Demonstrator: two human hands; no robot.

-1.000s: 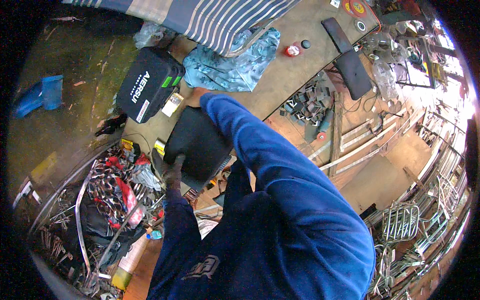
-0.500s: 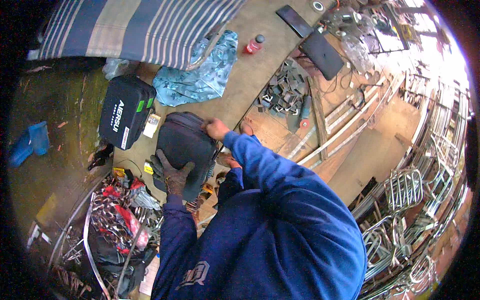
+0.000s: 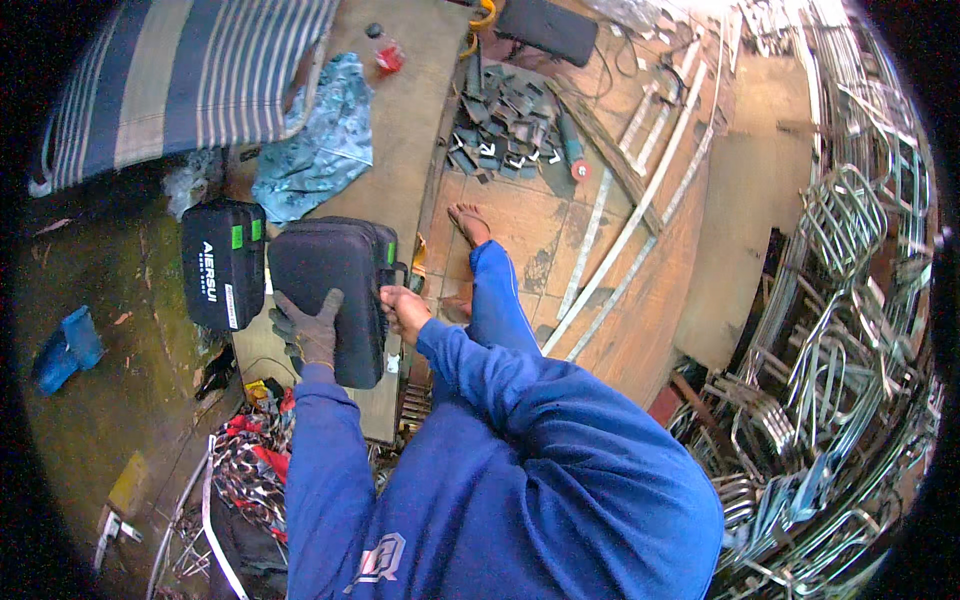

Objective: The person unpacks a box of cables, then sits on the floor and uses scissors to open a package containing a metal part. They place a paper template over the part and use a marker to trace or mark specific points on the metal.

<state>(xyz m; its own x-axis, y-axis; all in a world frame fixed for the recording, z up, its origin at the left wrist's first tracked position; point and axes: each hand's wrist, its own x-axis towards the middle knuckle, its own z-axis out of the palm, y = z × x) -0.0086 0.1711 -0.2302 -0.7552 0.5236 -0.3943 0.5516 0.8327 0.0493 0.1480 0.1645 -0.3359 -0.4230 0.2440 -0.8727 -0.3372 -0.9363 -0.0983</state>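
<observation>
A black zip-up case (image 3: 328, 275) with rounded corners lies closed on the bench in front of me. My left hand (image 3: 312, 335), in a dark grey glove, rests on its near left part, fingers spread along the edge and thumb on the lid. Bare, my right hand (image 3: 405, 312) is at the middle of the case's right side, fingers pinched together against the seam; what is between the fingertips is too small to make out. A second black case (image 3: 222, 270) with green tabs stands right beside it on the left.
Blue patterned cloth (image 3: 320, 150) and a red bottle (image 3: 388, 60) lie farther along the bench (image 3: 400, 150). Cut metal pieces (image 3: 505, 130), an angle grinder (image 3: 573, 150) and long metal strips (image 3: 640, 200) are on the floor to the right. Bent metal frames (image 3: 840, 220) pile up at far right.
My right hand has gone from the case's far right corner down its right side, toward me. The case appears turned, as the view has shifted too. My left hand stays on it.
</observation>
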